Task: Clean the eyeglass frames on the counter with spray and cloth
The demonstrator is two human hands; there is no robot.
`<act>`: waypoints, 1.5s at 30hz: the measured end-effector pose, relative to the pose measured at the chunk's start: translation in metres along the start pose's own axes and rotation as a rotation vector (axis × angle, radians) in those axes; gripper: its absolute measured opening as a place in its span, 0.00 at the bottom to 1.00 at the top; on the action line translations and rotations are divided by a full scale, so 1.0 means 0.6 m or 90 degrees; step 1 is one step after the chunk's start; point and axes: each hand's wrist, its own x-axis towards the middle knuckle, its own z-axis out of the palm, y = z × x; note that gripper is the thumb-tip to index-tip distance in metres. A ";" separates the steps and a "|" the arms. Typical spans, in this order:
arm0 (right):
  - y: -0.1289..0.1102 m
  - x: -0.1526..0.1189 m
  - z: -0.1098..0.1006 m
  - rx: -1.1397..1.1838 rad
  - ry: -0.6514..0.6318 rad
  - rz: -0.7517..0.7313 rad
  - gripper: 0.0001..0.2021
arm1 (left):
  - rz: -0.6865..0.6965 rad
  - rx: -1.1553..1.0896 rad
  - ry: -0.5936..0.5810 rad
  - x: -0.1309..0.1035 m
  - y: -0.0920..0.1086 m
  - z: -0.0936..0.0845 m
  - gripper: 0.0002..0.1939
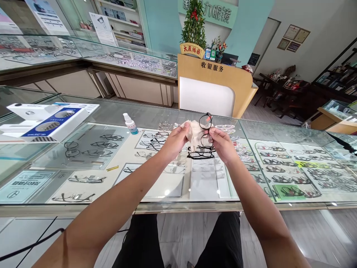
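Observation:
Above the glass counter, my left hand (pixel 177 140) grips a pale, cream-coloured cloth (pixel 193 134) that hangs down from the fingers. My right hand (pixel 222 144) pinches a pair of round, dark-rimmed eyeglasses (pixel 205 122), turned so that one lens stands above the other. The cloth is right beside the glasses; whether it touches a lens I cannot tell. Just below the hands is another pair of black-framed glasses (pixel 200 155). To the left, a small white spray bottle (pixel 130 124) with bluish liquid stands upright on the counter.
Many eyeglass frames lie inside the glass display counter (pixel 164 207). On its left end are white and blue boxes (pixel 51 124). A wooden cashier desk (pixel 214 80) with a potted plant (pixel 193 28) stands beyond it. A black cable (pixel 33 243) runs at lower left.

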 end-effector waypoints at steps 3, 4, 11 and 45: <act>0.000 0.002 -0.001 -0.031 0.044 -0.035 0.16 | -0.016 0.040 -0.002 -0.007 0.002 0.005 0.33; 0.000 0.002 0.000 -0.036 0.051 -0.038 0.17 | -0.022 0.052 -0.010 -0.009 0.003 0.008 0.34; 0.003 0.001 0.007 0.013 0.064 -0.012 0.20 | -0.014 0.096 -0.062 -0.023 0.009 0.023 0.35; 0.004 -0.013 0.033 0.069 -0.056 0.039 0.21 | -0.076 0.166 -0.109 -0.040 -0.001 0.035 0.32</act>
